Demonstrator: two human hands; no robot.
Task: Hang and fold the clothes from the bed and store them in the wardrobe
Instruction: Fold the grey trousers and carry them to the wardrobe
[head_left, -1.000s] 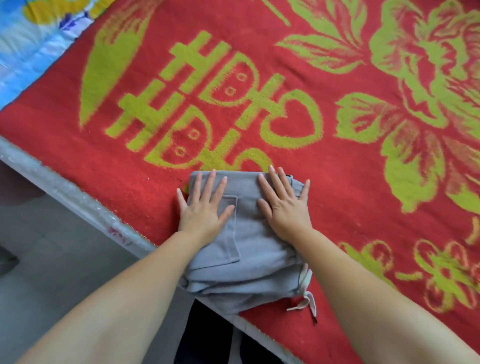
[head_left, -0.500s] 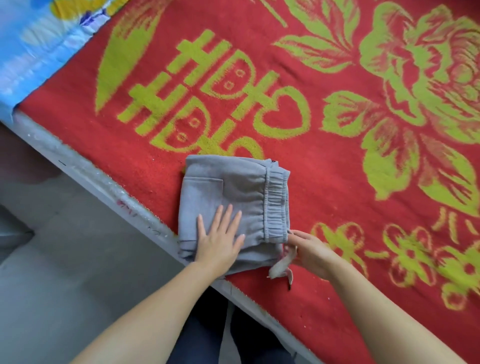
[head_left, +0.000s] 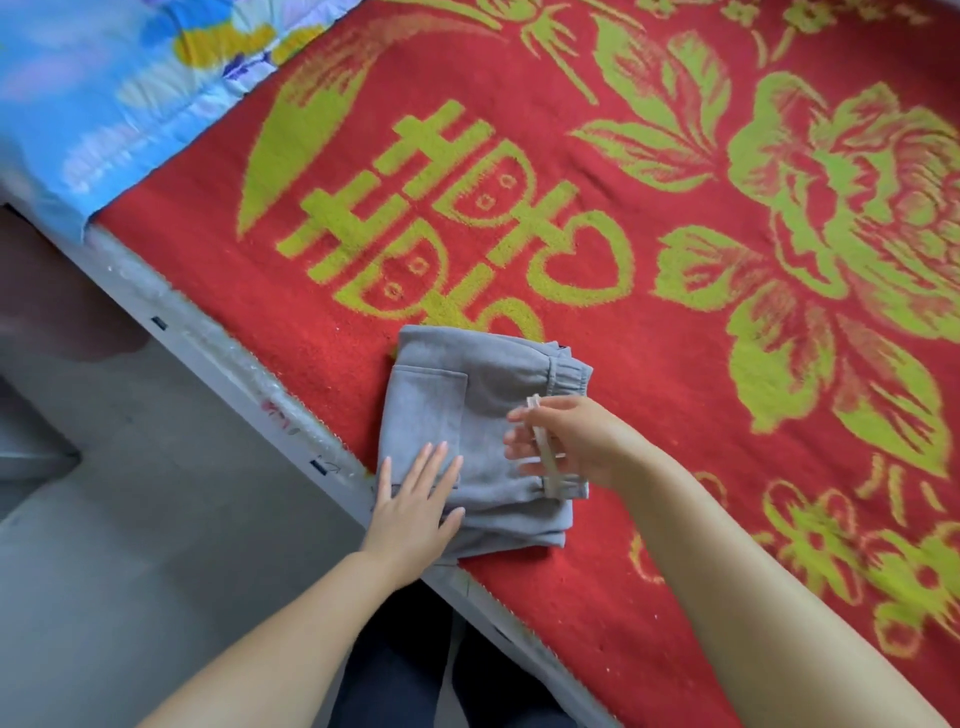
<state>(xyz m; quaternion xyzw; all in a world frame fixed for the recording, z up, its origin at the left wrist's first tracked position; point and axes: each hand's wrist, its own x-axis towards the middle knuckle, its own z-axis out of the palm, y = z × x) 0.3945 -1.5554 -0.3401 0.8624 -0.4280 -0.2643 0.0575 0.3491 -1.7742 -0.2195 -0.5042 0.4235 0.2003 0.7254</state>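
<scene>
Folded grey shorts (head_left: 483, 415) lie at lower centre on the red blanket (head_left: 675, 364). Left hand (head_left: 415, 506) presses them flat, fingers straight; right hand (head_left: 566, 441) pinches the white drawstring (head_left: 545, 457).

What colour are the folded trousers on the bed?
Grey trousers, seen in the head view.
</scene>
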